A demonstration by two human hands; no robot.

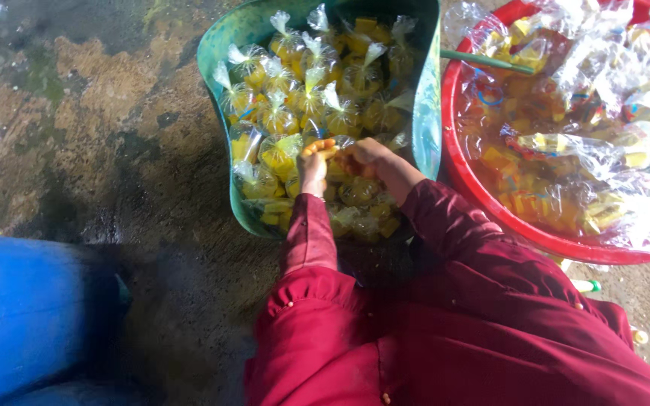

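Red basin (464,180) of loose bags sits right of my hands, green tub (220,45) of tied yellow packets under them. Left hand (312,167) and right hand (366,156) pinch one small bag's (338,171) neck together; I reckon I'm tying it, needing a tight twist.

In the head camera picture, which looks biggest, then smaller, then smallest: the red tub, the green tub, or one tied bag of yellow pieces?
1. Red tub, partly cut off
2. Green tub, not much smaller
3. Tied bag of yellow pieces, clearly smallest
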